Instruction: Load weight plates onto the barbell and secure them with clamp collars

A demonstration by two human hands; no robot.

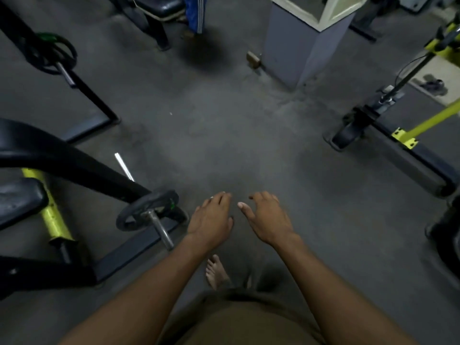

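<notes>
A black weight plate (146, 207) sits on the steel sleeve of a barbell (161, 229) at the lower left, on a bench frame. No collar shows on that sleeve. My left hand (211, 220) hovers palm down just right of the sleeve's end, fingers spread, holding nothing. My right hand (267, 217) hangs beside it, also empty with fingers apart. A second black plate (52, 53) with a green mark rides another bar end (65, 74) at the upper left.
Black bench frames (82, 165) and a yellow post (53, 217) crowd the left. A yellow and black machine (398, 135) stands at the right. A grey pillar (303, 43) rises at the top. Another person's blue trouser leg (196, 13) is at the back. My bare foot (215, 271) stands on grey floor.
</notes>
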